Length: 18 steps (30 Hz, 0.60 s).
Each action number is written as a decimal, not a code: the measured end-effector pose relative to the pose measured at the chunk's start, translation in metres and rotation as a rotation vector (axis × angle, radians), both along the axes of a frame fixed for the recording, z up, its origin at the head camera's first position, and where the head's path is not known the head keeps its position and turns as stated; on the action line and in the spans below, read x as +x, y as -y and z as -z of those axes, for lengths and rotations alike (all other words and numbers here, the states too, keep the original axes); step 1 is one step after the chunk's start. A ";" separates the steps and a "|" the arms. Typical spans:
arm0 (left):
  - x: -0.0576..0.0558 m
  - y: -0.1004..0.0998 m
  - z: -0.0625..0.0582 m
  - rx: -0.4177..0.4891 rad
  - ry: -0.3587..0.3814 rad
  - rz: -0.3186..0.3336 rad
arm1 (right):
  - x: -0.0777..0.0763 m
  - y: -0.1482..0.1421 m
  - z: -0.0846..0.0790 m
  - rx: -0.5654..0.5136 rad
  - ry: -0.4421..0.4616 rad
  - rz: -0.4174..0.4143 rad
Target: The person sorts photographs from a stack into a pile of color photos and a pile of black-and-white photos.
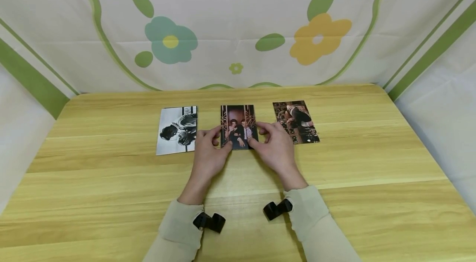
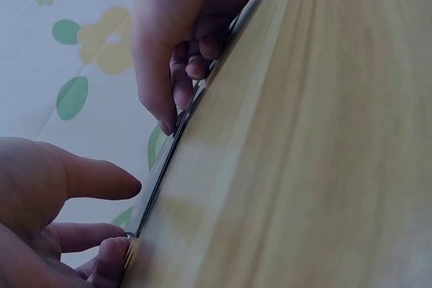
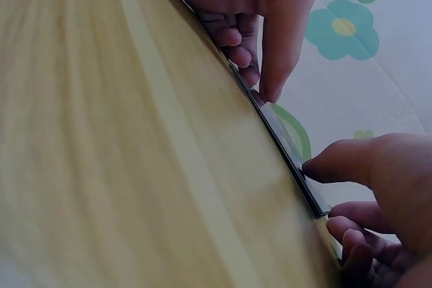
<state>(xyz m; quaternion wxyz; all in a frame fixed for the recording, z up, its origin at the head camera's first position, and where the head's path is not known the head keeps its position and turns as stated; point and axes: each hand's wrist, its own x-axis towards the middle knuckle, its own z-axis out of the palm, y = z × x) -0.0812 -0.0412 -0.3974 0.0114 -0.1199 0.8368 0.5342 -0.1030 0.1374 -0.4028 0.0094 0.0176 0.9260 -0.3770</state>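
Observation:
A colour photo card (image 1: 238, 123) of two seated people lies upright in the middle of the table, between both hands. My left hand (image 1: 210, 152) grips its left side, with the thumb on the lower left corner and the index finger at the edge. The right hand (image 1: 277, 148) holds the opposite side the same way, its thumb over the lower right part. Seen edge-on in the left wrist view, the card (image 2: 165, 166) is a thin dark line along the tabletop. In the right wrist view, the right thumb (image 3: 344, 161) touches the card's top near one corner.
A black-and-white photo card (image 1: 176, 129) lies sideways on the left, close to the left hand. Another colour photo card (image 1: 297, 121) lies on the right, partly behind the right hand. The wooden table (image 1: 111, 196) meets a flowered cloth (image 1: 238, 18) at the back.

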 end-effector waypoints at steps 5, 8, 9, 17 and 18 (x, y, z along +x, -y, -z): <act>0.000 -0.001 -0.002 0.023 0.011 -0.017 | 0.001 0.001 -0.001 -0.012 -0.001 0.006; 0.000 0.000 -0.003 0.040 0.016 -0.029 | 0.001 0.001 -0.001 -0.014 -0.004 0.003; 0.000 0.000 -0.003 0.044 0.015 -0.032 | 0.001 0.001 0.000 -0.015 -0.005 0.002; 0.001 0.000 -0.002 0.069 -0.009 -0.048 | 0.002 0.001 0.001 -0.042 -0.016 0.010; 0.001 0.000 -0.002 0.072 -0.009 -0.050 | 0.002 0.001 0.002 -0.046 -0.019 0.012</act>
